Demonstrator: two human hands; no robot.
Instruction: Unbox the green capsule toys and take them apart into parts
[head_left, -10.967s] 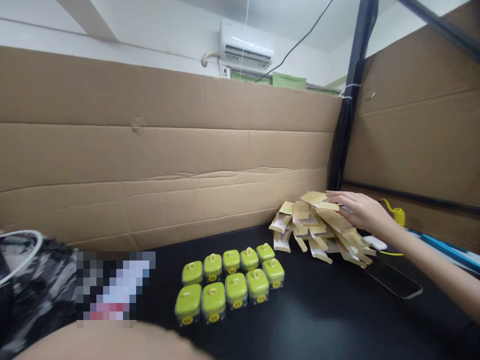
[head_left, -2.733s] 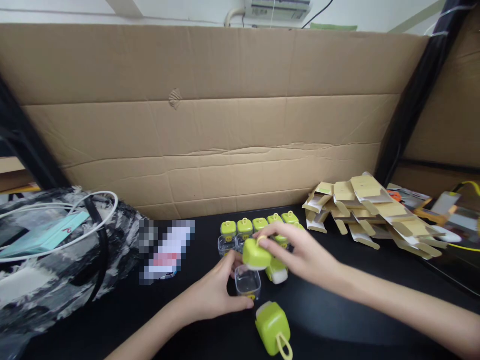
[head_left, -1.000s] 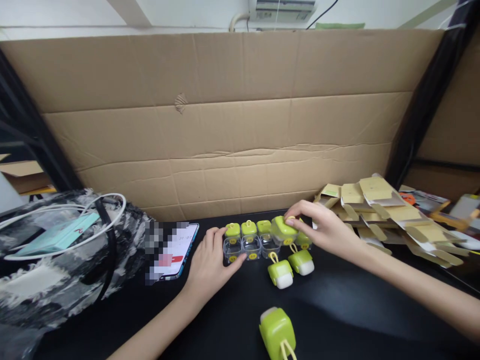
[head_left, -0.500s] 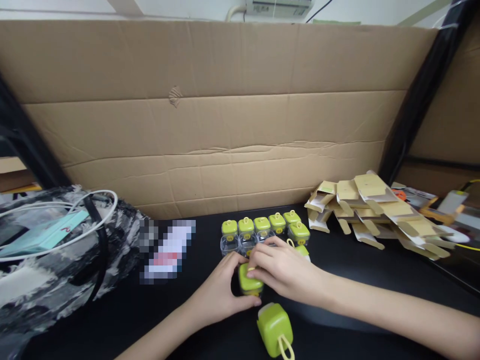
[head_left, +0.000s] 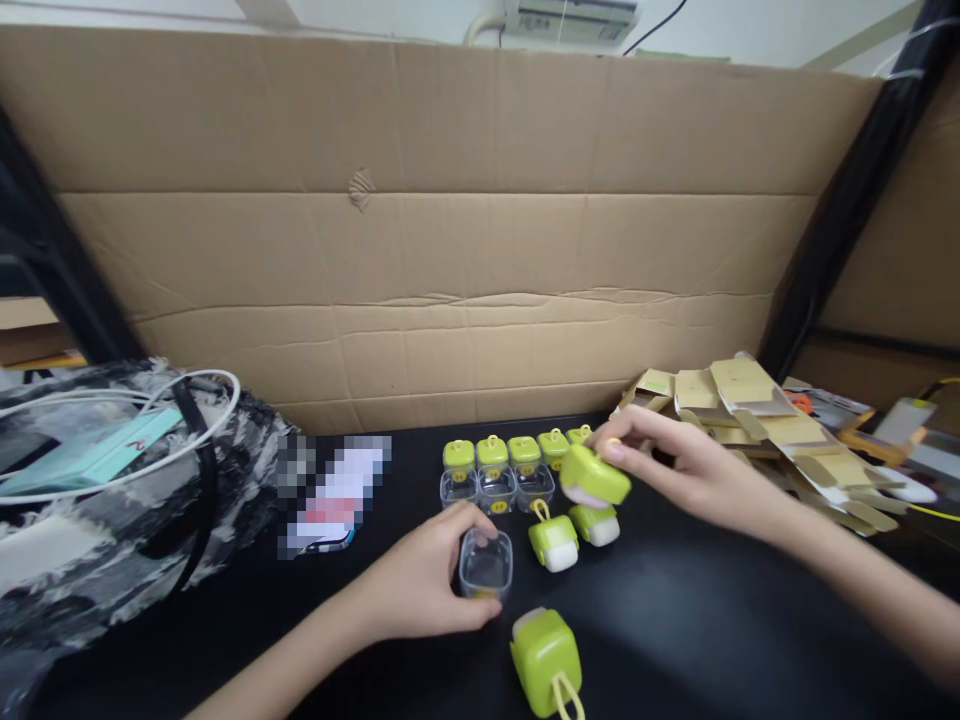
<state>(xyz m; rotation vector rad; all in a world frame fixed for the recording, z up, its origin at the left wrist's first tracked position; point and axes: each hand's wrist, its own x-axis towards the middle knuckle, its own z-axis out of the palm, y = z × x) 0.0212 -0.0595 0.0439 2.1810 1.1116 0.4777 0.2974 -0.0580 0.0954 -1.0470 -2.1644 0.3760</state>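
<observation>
My left hand (head_left: 416, 575) is curled around a small clear plastic container (head_left: 486, 568), its top uncovered, on the black table. Up and to the right, my right hand (head_left: 679, 465) pinches the loop of a green lid (head_left: 596, 474) with a whitish underside. That lid hangs tilted in the air. Below it, a green lid with a white block (head_left: 555, 542) and a similar one (head_left: 598, 525) lie on their sides. A larger-looking green piece with a yellow loop (head_left: 546, 660) lies nearest to me. Several uncovered clear containers (head_left: 496, 490) stand beyond my left hand.
Behind the clear containers runs a row of green-lidded containers (head_left: 492, 452). Unfolded small cardboard boxes (head_left: 750, 400) are heaped at the right. A patterned bag (head_left: 247, 470) with a white cable and a phone-like blurred item (head_left: 341, 495) lie left. A cardboard panel (head_left: 465, 240) closes the back.
The green lid has come off the container in my left hand. My right hand has carried it up and to the right, uncovering the lids lying on the table.
</observation>
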